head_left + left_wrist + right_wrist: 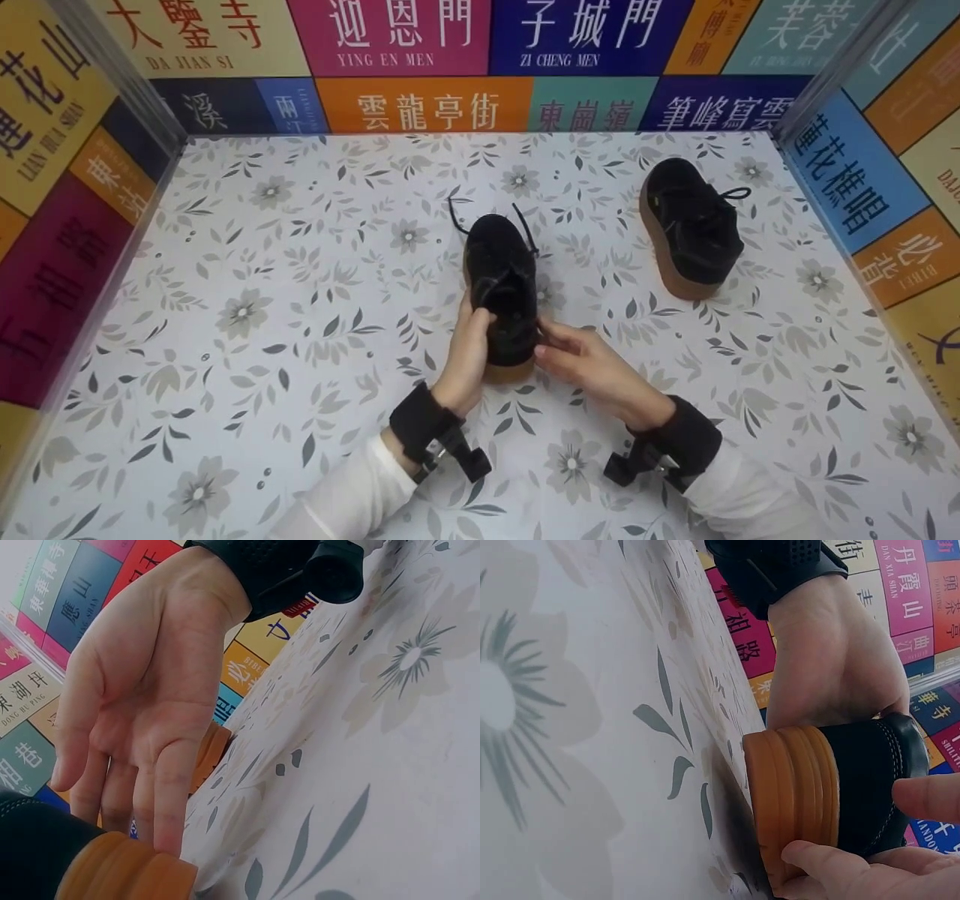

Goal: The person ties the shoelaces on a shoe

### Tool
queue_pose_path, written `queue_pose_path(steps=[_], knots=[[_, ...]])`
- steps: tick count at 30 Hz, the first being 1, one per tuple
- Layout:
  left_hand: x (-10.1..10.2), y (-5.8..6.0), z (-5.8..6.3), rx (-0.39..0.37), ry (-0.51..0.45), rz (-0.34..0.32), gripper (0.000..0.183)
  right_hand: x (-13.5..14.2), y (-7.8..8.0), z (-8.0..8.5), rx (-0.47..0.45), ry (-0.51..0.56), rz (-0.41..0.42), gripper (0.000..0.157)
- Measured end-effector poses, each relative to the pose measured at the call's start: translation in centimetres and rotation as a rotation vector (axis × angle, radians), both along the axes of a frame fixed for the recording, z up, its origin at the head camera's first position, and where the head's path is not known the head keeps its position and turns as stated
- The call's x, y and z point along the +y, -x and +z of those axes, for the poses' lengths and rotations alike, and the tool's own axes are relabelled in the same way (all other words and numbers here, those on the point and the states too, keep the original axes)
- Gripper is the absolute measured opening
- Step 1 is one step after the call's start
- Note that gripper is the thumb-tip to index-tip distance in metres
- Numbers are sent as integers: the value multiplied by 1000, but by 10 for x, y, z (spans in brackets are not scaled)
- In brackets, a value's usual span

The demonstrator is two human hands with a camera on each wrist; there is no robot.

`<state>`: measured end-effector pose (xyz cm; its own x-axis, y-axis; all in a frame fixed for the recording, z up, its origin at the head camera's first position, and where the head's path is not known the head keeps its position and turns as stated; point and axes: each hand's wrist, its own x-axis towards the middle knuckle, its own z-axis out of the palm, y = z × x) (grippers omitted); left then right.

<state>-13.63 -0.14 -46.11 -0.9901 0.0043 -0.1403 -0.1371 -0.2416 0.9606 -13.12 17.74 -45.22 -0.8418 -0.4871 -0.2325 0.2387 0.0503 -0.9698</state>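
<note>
A black lace-up shoe (504, 247) with a tan ridged sole (793, 772) points away from me, its laces lying loose at the toe. My left hand (466, 352) grips its left side, thumb at the opening's edge and fingers against the outer side, mostly hidden. At the right side of the heel, my right hand (589, 367) touches the shoe with nearly straight fingers. In the right wrist view, right-hand fingertips (817, 855) rest on the sole and the thumb is by the stitched heel. The left wrist view shows the right palm (157, 690) facing the shoe.
A second black shoe (694, 232) with a tan sole stands to the right, farther back, with a lace loop sticking out. The white tabletop (300, 420) has a grey floral pattern. Colourful panels with printed characters (427, 105) close off the back and both sides.
</note>
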Motion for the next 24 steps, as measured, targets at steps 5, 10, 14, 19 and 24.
queue_pose_path(steps=[5,10,14,19,24], knots=[[0,0,-1,-1,1,4,63,-1,-1,-1,6,-4,-5,61],[0,-1,-4,-16,7,8,65,0,-3,-2,4,-34,-11,62],[0,-4,-4,-14,12,12,64,2,-5,-3,-21,-37,-19,64],[0,-7,-7,-21,17,18,63,2,-8,-8,-69,29,-16,64],[-1,-11,-10,-43,40,8,62,3,-11,-12,-108,88,-19,67]])
